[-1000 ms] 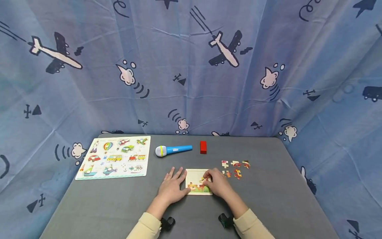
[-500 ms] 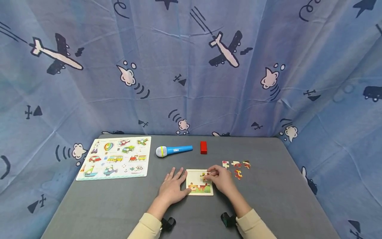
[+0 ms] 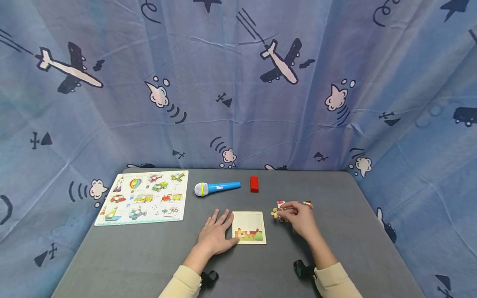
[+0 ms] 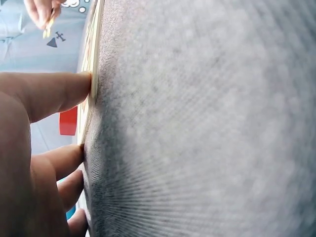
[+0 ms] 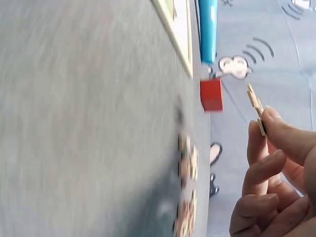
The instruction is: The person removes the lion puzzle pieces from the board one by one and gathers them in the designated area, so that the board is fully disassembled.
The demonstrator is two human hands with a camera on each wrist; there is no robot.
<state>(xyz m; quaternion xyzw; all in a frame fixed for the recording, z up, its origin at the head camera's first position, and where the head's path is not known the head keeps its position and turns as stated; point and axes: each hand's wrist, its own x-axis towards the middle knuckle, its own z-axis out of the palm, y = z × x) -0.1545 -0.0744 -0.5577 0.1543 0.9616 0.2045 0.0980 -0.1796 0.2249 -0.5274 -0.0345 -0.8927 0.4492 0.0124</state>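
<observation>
Right hand (image 3: 303, 220) has a jigsaw piece (image 3: 274, 213) pinched in its fingers, puzzle tray (image 3: 247, 219) just over toward the bench (image 3: 149, 256)'s left edge, touching the splayed left hand (image 3: 216, 238).

The head view looks forward and down from the near side, taking in the table (image 3: 130, 256) and far curtain (image 3: 201, 62). Both wrist views, sideways and close by the left hand (image 3: 215, 237) and right hand (image 3: 303, 220), skim the table toward the curtain, apparently sharing the red block (image 3: 254, 184).
</observation>
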